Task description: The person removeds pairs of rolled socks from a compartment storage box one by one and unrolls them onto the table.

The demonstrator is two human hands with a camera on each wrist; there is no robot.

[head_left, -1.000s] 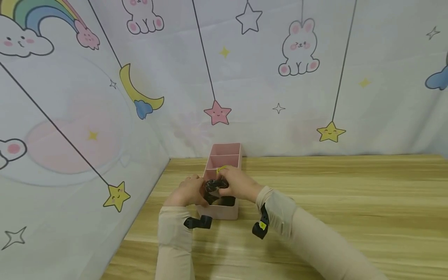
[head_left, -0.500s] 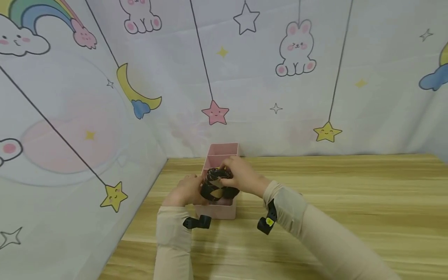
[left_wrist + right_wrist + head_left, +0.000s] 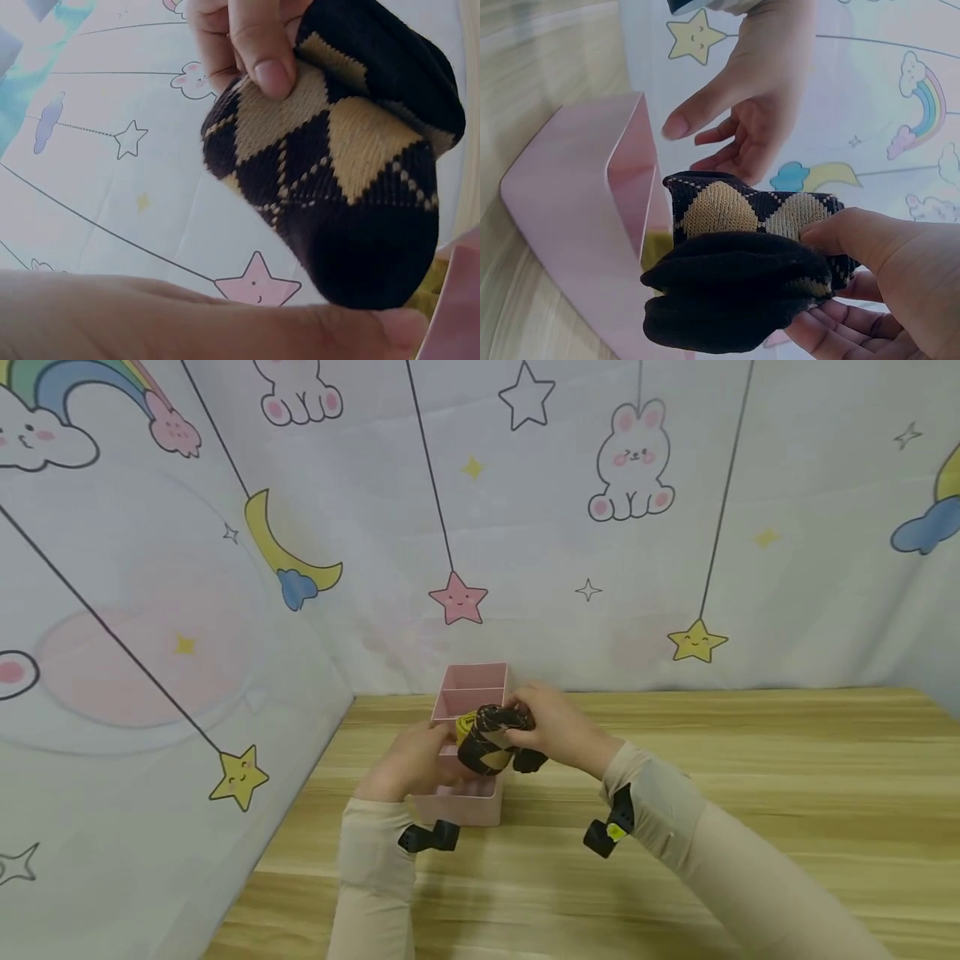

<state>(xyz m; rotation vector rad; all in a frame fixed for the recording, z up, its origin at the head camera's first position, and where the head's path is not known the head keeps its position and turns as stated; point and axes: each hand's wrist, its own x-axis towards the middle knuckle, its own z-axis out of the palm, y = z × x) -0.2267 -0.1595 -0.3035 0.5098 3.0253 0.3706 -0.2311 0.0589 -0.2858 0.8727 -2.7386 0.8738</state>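
Observation:
My right hand [image 3: 558, 727] pinches a folded pair of black and tan argyle socks [image 3: 489, 745] and holds it above the pink divided box [image 3: 461, 811]. In the right wrist view, the thumb presses the knitted diamonds of the socks [image 3: 720, 214] while the fingers pass behind; the dark plain part hangs toward the camera. My left hand [image 3: 408, 762] hovers at the box's left side. Its thumb and fingers are apart with nothing between them, as the right wrist view shows the left hand [image 3: 754, 97]. Something yellow [image 3: 467, 725] shows behind the socks, in the box.
The box stands lengthwise on a wood-grain table [image 3: 712, 793], its far compartments [image 3: 476, 678] showing bare pink walls. Behind and to the left hangs a white cloth [image 3: 570, 635] printed with stars and bunnies. Small black cameras [image 3: 431, 837] sit on both wrists.
The right hand has lifted the socks up out of the box's near part and shifted them right. The left hand has come away from the socks, and the near compartment's bottom now shows.

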